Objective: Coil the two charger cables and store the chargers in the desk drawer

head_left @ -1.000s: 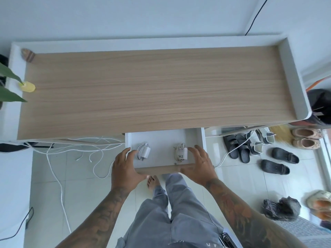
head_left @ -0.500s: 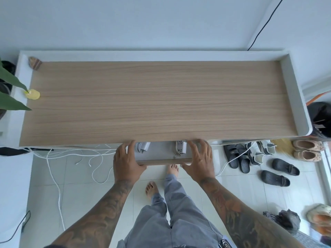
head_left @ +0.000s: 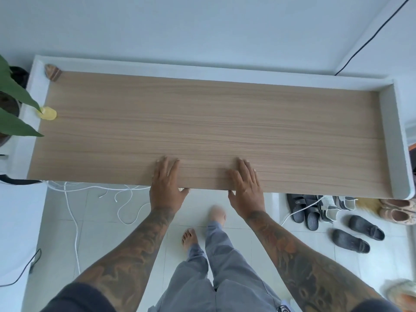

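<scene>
The wooden desk top (head_left: pixel 202 122) fills the middle of the view. The drawer is pushed in under its front edge; only a sliver of the drawer front (head_left: pixel 184 189) shows between my hands. Both chargers and their coiled cables are hidden inside. My left hand (head_left: pixel 167 184) lies flat over the desk's front edge, fingers stretched onto the wood and thumb below the edge. My right hand (head_left: pixel 245 186) rests the same way a little to the right. Neither hand holds anything.
White cables (head_left: pixel 74 199) trail on the tiled floor under the desk's left side. Several sandals and shoes (head_left: pixel 337 219) lie on the floor at the right. A potted plant (head_left: pixel 13 104) stands at the desk's left end, beside a yellow disc (head_left: pixel 48 113). My bare feet are below the desk.
The drawer, open with both coiled chargers visible, has slid shut under the desk. My hands followed it in and now lie flat on the desk's front edge.
</scene>
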